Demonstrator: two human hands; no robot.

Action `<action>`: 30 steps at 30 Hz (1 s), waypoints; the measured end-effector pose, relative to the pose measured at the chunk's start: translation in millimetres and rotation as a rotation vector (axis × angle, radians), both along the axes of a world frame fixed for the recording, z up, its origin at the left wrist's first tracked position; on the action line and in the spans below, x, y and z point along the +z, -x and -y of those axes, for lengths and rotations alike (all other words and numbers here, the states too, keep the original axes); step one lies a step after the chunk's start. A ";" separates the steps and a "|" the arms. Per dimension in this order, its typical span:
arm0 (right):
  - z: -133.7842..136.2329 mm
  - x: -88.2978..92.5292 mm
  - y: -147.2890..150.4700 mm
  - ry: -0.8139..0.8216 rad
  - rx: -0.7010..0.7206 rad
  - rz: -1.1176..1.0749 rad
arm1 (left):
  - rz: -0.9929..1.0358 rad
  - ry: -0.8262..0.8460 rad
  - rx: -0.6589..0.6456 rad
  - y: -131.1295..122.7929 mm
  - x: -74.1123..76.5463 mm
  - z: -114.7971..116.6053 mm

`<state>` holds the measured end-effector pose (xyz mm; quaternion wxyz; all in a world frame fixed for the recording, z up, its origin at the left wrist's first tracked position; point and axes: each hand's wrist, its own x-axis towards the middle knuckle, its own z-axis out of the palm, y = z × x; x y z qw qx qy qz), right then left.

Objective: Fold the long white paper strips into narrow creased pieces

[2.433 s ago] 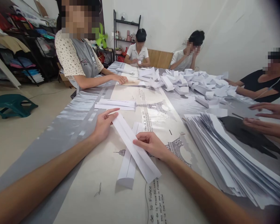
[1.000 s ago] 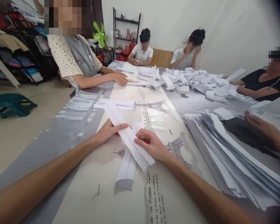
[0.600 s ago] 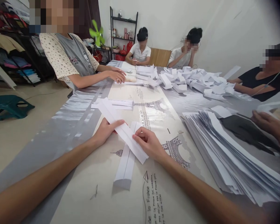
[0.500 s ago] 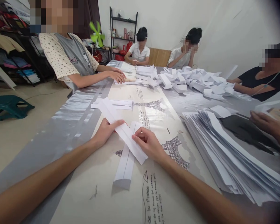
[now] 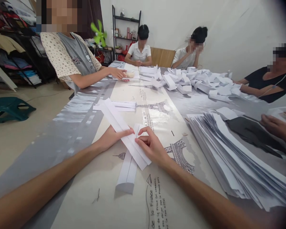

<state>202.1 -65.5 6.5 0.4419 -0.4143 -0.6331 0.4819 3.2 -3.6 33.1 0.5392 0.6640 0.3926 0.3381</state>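
As I follow the paper folding from a distance: one long, narrow, flat white paper strip (image 5: pixel 115 119) is in work, creased along its length; I judge it partway through rather than finished.

Folds done: the lengthwise creases look made, and a second flat white paper strip (image 5: pixel 126 175) with a dark centre seam seems to be at a similar stage.

Paper remaining: several flat white folded papers (image 5: pixel 116 107) lie further off, and a thick, fanned stack of white paper sheets (image 5: pixel 231 152) lies to the right, so much of the supply looks unworked to me. The far heap of white, box-like paper pieces (image 5: pixel 200 81) seems further along; I cannot count it.

Strip's look: smooth, matte and straight-edged, a long fold running down it with pale grey shading; I make out no print or tear.

Strip's place: slanting above the cream tablecloth with black tower drawings (image 5: pixel 85 210), far end to the left, crossing over the second strip; whether the two touch I cannot tell.

Left hand (image 5: pixel 111 138): closed on the strip's middle, thumb over the top face, fingers beneath.

Right hand (image 5: pixel 152 144): half curled, a small gap between thumb and index finger, thumb tip at the strip's right edge; whether it pinches paper I cannot tell.
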 end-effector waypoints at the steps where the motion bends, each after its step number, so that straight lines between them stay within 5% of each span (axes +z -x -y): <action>1: 0.1 0.5 0.1 -0.004 0.005 0.005 | -0.018 -0.008 -0.020 1.0 -0.2 -0.8; 10: -1.5 -0.7 -0.9 -0.004 0.007 0.067 | -0.117 -0.038 -0.012 7.9 -6.5 -3.8; 30: -3.3 12.2 -6.9 0.114 0.106 0.109 | 0.019 0.044 -0.094 10.4 -15.5 -11.6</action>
